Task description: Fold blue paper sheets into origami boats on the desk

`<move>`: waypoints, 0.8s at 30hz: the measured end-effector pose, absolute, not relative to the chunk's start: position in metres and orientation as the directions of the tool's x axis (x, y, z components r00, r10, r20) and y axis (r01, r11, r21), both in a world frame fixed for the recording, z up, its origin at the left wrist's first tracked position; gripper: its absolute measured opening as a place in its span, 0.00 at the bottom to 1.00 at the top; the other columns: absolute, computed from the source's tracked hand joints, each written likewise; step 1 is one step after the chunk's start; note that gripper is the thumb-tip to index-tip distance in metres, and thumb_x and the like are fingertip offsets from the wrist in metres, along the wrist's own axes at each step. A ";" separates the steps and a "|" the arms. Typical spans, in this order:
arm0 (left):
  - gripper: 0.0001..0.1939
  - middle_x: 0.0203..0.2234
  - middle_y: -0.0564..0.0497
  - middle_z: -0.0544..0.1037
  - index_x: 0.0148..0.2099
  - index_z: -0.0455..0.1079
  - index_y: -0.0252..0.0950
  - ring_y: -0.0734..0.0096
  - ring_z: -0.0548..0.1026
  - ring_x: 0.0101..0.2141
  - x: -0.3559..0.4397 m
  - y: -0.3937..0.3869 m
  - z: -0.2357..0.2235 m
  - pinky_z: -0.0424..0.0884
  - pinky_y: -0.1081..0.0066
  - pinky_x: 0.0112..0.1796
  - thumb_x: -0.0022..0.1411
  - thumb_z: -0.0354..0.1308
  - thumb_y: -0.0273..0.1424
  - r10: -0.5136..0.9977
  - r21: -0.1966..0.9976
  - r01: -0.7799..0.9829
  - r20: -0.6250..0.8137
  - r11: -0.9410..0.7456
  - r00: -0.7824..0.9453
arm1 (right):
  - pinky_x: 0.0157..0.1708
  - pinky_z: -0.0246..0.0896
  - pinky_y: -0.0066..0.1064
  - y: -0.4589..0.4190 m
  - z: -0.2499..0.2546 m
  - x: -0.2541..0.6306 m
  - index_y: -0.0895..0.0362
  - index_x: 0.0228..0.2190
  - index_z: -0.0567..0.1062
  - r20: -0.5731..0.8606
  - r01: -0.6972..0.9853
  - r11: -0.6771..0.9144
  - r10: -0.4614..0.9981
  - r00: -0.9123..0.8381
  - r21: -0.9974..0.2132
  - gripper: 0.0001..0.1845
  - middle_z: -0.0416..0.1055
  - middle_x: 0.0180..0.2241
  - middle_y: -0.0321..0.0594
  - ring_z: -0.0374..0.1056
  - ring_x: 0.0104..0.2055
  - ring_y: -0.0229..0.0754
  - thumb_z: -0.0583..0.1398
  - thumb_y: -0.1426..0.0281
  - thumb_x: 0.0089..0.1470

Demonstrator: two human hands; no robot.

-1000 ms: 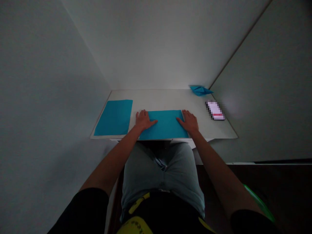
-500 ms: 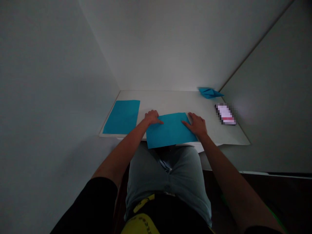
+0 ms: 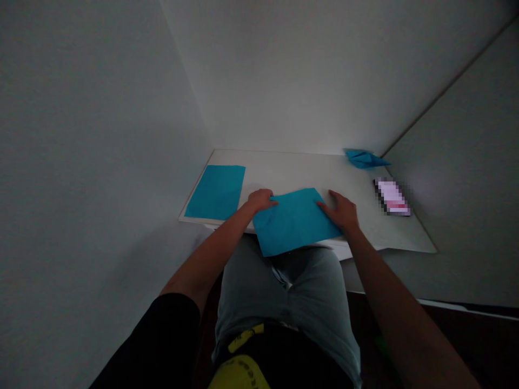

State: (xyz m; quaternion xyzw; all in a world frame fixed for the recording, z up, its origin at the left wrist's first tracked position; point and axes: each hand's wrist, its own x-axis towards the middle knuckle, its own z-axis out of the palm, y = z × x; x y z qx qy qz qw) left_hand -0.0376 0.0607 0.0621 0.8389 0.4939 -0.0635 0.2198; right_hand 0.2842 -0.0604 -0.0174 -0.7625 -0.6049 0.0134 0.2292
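Observation:
A blue sheet of paper (image 3: 298, 224) lies slanted at the front of the white table, its near edge hanging over toward my lap. My left hand (image 3: 261, 200) grips the sheet's far left corner, thumb on top and fingers curled behind it. At the right edge is my right hand (image 3: 343, 210), its thumb touching the paper and its fingers stretched out apart over the tabletop.
A second blue sheet (image 3: 217, 192) lies flat on the left of the table (image 3: 292, 167). A folded blue paper shape (image 3: 365, 159) sits at the back right corner, with a phone (image 3: 392, 196) in front of it. Walls enclose the table's left, back and right.
The view has shifted, so everything sits further right. The sheet is tilted a little more, and my right hand's fingers have moved slightly away from its edge.

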 end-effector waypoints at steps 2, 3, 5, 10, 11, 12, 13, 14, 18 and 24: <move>0.21 0.57 0.39 0.81 0.57 0.77 0.36 0.52 0.78 0.56 -0.049 0.068 0.063 0.73 0.60 0.56 0.73 0.57 0.45 0.806 0.366 0.833 -0.276 -0.415 0.523 | 0.67 0.61 0.57 -0.060 -0.018 0.285 0.58 0.67 0.71 0.269 0.908 -0.150 0.925 0.268 -0.390 0.41 0.73 0.66 0.55 0.70 0.66 0.63 0.57 0.43 0.66; 0.20 0.56 0.39 0.81 0.55 0.77 0.36 0.54 0.78 0.55 -0.058 0.074 0.064 0.73 0.62 0.56 0.73 0.56 0.44 0.819 0.403 0.823 -0.247 -0.399 0.518 | 0.67 0.61 0.57 -0.060 -0.018 0.285 0.58 0.66 0.71 0.278 0.904 -0.144 0.922 0.270 -0.403 0.40 0.73 0.65 0.56 0.70 0.65 0.63 0.57 0.43 0.67; 0.20 0.54 0.39 0.82 0.53 0.78 0.34 0.56 0.79 0.54 -0.081 0.087 0.069 0.72 0.64 0.55 0.74 0.54 0.43 0.870 0.471 0.819 -0.186 -0.328 0.456 | 0.66 0.61 0.57 -0.060 -0.019 0.285 0.58 0.65 0.72 0.293 0.897 -0.140 0.914 0.280 -0.420 0.39 0.74 0.64 0.56 0.71 0.65 0.63 0.57 0.44 0.67; 0.20 0.54 0.37 0.82 0.57 0.75 0.34 0.54 0.79 0.55 -0.161 0.118 0.079 0.73 0.63 0.55 0.77 0.47 0.38 0.997 0.497 0.867 -0.079 0.019 0.024 | 0.64 0.64 0.56 -0.060 -0.019 0.283 0.59 0.64 0.73 0.307 0.900 -0.150 0.906 0.291 -0.409 0.38 0.75 0.62 0.58 0.72 0.62 0.63 0.57 0.45 0.67; 0.21 0.53 0.37 0.83 0.58 0.75 0.33 0.53 0.79 0.55 -0.176 0.121 0.079 0.73 0.62 0.55 0.76 0.47 0.36 0.997 0.482 0.874 -0.070 0.069 -0.041 | 0.64 0.63 0.56 -0.061 -0.019 0.282 0.59 0.64 0.73 0.310 0.902 -0.151 0.906 0.290 -0.404 0.38 0.75 0.62 0.58 0.72 0.63 0.63 0.57 0.45 0.67; 0.21 0.52 0.36 0.83 0.59 0.75 0.32 0.53 0.79 0.56 -0.190 0.123 0.078 0.73 0.61 0.55 0.76 0.46 0.34 0.994 0.462 0.880 -0.076 0.110 -0.084 | 0.64 0.63 0.56 -0.061 -0.019 0.282 0.60 0.64 0.73 0.312 0.905 -0.151 0.905 0.288 -0.399 0.38 0.75 0.62 0.58 0.72 0.63 0.64 0.57 0.45 0.67; 0.21 0.52 0.35 0.83 0.59 0.74 0.31 0.52 0.79 0.56 -0.203 0.122 0.077 0.73 0.60 0.55 0.75 0.46 0.33 0.991 0.448 0.884 -0.083 0.134 -0.108 | 0.64 0.63 0.56 -0.061 -0.019 0.282 0.60 0.63 0.74 0.313 0.907 -0.151 0.905 0.287 -0.394 0.38 0.75 0.62 0.58 0.72 0.63 0.64 0.57 0.44 0.66; 0.21 0.52 0.33 0.83 0.60 0.74 0.30 0.51 0.79 0.56 -0.214 0.121 0.075 0.73 0.59 0.55 0.75 0.45 0.31 0.988 0.435 0.887 -0.090 0.155 -0.128 | 0.64 0.63 0.57 -0.061 -0.019 0.282 0.60 0.63 0.74 0.313 0.908 -0.153 0.905 0.286 -0.389 0.38 0.75 0.62 0.58 0.72 0.62 0.64 0.57 0.44 0.66; 0.23 0.55 0.27 0.80 0.63 0.71 0.27 0.46 0.79 0.56 -0.239 0.105 0.069 0.72 0.55 0.56 0.76 0.43 0.30 0.974 0.376 0.899 -0.106 0.224 -0.199 | 0.63 0.62 0.57 -0.060 -0.019 0.282 0.59 0.63 0.74 0.316 0.912 -0.153 0.905 0.284 -0.379 0.38 0.75 0.61 0.58 0.71 0.62 0.64 0.56 0.44 0.66; 0.27 0.63 0.24 0.72 0.69 0.64 0.23 0.40 0.72 0.63 -0.232 0.078 0.071 0.66 0.47 0.63 0.76 0.37 0.26 0.985 0.142 0.980 0.087 0.137 -0.151 | 0.63 0.62 0.57 -0.060 -0.021 0.284 0.59 0.63 0.74 0.289 0.911 -0.160 0.915 0.281 -0.379 0.39 0.75 0.61 0.58 0.71 0.61 0.64 0.56 0.43 0.66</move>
